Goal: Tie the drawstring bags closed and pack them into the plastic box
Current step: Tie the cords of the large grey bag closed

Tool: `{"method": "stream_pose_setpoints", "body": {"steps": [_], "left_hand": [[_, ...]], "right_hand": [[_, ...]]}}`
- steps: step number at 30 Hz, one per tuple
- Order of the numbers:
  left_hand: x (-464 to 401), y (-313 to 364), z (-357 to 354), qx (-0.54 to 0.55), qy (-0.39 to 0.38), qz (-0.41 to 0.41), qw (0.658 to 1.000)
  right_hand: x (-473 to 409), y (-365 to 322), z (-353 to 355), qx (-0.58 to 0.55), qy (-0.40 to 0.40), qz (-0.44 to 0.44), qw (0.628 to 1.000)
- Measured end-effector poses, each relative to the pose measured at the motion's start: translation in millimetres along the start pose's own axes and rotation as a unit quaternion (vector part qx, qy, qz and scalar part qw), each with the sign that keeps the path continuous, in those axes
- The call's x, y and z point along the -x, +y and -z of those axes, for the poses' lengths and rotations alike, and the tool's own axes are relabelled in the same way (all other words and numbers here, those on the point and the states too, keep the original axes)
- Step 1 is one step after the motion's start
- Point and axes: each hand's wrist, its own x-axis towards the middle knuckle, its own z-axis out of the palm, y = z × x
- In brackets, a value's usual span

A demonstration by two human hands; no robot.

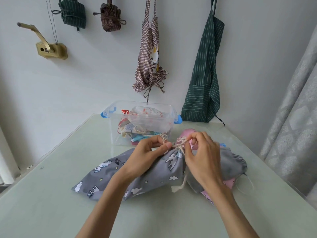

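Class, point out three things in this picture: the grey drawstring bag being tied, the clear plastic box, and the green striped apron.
grey drawstring bag [151, 179]: head view, on its printed cloth body.
plastic box [137, 103]: head view, on its far rim.
green striped apron [204, 79]: head view, on its front panel.

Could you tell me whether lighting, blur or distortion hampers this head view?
Head view: soft even light, faint shadows; wide-angle bending curves the pale green glass table edges; both hands' grip on the cream cord of the grey cloud-print drawstring bag stays sharp; the clear plastic box shows slight sheen.

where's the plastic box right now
In the head view the plastic box stands at the table's far edge, centre, just behind both hands and the grey bag.
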Motion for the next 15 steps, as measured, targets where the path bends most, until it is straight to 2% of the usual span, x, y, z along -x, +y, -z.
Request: {"method": "stream_pose_setpoints", "body": {"steps": [1,3,4,6,7,9,11,12,13,14,15], "left_hand": [[-1,1,3,0.001,0.003,-0.003,1.000],[-1,3,8,-0.018,0.002,-0.013,1.000],[-1,4,9,-0.038,0.000,-0.018,0.999],[-1,1,12,-0.083,-0.006,-0.020,0.996],[0,0,13,-0.105,-0.011,-0.020,0.994],[1,-4,15,-0.151,-0.014,-0.017,0.988],[2,-7,17,-0.212,0.008,-0.020,0.977],[2,-9,17,-0.244,0.024,-0.021,0.969],[2,-10,18,-0.269,0.037,-0.023,0.962],[2,-10,17,-0.287,0.045,-0.024,0.957],[3,-10,16,-0.304,0.049,-0.023,0.951]], "right_hand": [[2,2,-2,0.068,0.033,0.072,0.995],[4,5,-4,0.062,0.032,0.107,0.992],[4,6,-5,0.013,0.009,0.081,0.997],[-1,7,-3,-0.140,-0.081,-0.039,0.986],[-4,7,0,-0.225,-0.135,-0.113,0.958],[-7,8,7,-0.374,-0.237,-0.217,0.870],[-7,8,12,-0.463,-0.308,-0.257,0.790],[-7,9,12,-0.468,-0.329,-0.264,0.777],[-8,10,11,-0.446,-0.335,-0.264,0.787],[-8,9,11,-0.388,-0.327,-0.255,0.823],[-8,7,9,-0.296,-0.303,-0.233,0.875]]}}
